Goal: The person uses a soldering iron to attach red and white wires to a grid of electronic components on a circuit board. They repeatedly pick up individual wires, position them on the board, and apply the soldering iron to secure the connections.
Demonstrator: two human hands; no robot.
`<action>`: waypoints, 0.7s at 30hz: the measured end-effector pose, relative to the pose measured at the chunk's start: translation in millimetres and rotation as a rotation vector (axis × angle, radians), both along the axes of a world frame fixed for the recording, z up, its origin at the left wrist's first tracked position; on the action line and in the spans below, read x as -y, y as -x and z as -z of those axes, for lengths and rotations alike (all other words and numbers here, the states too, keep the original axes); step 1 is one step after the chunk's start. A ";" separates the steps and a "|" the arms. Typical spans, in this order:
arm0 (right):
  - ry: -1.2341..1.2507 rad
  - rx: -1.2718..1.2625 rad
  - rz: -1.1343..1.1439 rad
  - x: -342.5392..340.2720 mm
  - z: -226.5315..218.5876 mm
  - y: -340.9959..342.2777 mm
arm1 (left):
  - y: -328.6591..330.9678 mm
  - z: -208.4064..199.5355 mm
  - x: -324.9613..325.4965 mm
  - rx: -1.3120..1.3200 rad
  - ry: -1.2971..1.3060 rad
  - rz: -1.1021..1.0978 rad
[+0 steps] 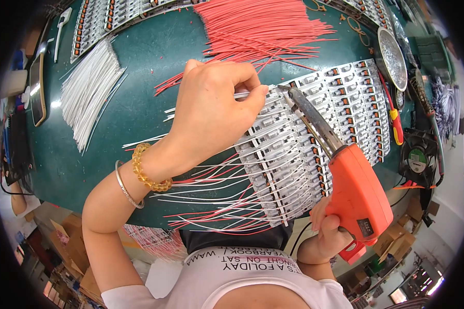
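My left hand (211, 105) is closed in a pinch on a thin white wire (240, 95) at the far left part of a panel of small circuit boards (340, 105). My right hand (327, 234) grips an orange soldering gun (359, 188) by its handle. The gun's metal tip reaches the boards just right of my left fingertips; whether it touches the wire is too small to tell. Along the panel's left edge, several white and red wires (216, 193) stick out toward the left, over the green table.
A heap of red wires (257, 31) lies at the back. At left are a bundle of white wires (93, 92) and a phone (37, 90). On the right stand a metal dish (392, 59), a red-and-yellow screwdriver (396, 126) and a black fan (418, 158).
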State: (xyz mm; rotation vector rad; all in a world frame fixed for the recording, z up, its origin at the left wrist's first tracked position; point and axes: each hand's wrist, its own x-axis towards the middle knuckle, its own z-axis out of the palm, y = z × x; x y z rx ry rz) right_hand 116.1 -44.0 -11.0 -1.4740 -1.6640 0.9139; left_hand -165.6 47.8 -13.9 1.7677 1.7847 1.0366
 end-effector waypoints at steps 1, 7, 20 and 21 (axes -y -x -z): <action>0.014 -0.064 0.006 -1.1 -3.0 3.6 | -0.2 0.2 -0.3 -0.002 0.007 0.004; 0.129 -0.399 0.060 -0.1 -12.6 12.5 | -0.5 1.0 -0.3 0.004 0.008 0.000; -0.093 -0.432 0.065 14.6 -4.3 -6.7 | 52.4 -57.3 28.9 -0.294 -0.045 0.022; -0.120 -0.434 0.059 16.9 0.0 -14.5 | 76.9 -61.6 39.1 -0.203 0.098 -0.092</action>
